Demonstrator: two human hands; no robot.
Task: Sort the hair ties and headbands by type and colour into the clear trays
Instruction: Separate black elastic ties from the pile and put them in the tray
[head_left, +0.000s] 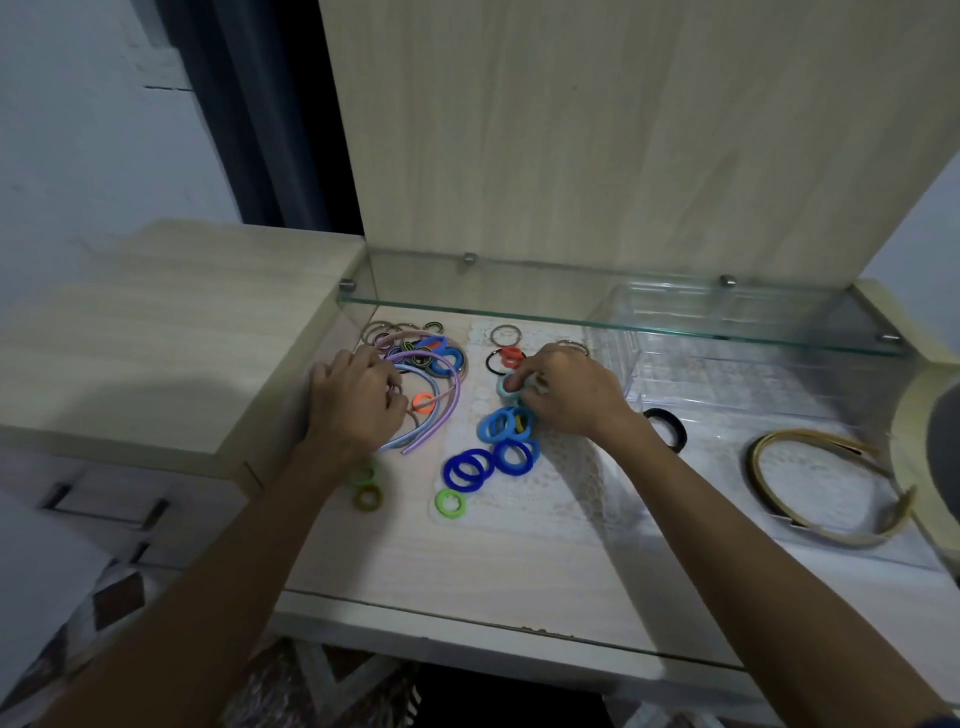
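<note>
Two bare forearms are seen nearest the camera, reaching up over the pale wood-grain desk (467, 561). A glass shelf (571, 319) on metal studs is fixed above the far part of the desk, and the things beneath it are viewed partly through its edge.

The left hand (353, 400) is laid on a tangle of thin curved headbands (441, 395), lilac, pink and pale blue; its fingers are curled into the pile, but what exactly is pinched is hidden by the knuckles. A small orange hair tie (423, 402) lies just beside those fingers. Striped and blue ties in the heap behind are overlapped and hard to separate.

The right hand (566, 389) is closed around a light blue hair tie (506, 388), with the fingertips pinching it above a cluster of mid-blue fabric rings (501, 423). Dark blue rings (467, 467) lie nearer, and a bright green ring (450, 503) nearest. Two greenish ties (366, 488) are partly covered by the left wrist. Red ties (511, 356) and a black ring lie behind the right hand.

Clear plastic trays (727, 384) stand to the right, their walls barely distinguishable. A black ring (670, 426) rests near the closest tray, partly hidden by the right wrist, and wide tan headbands (831, 483) lie further right. A lace mat (561, 467) is spread under the ties.
</note>
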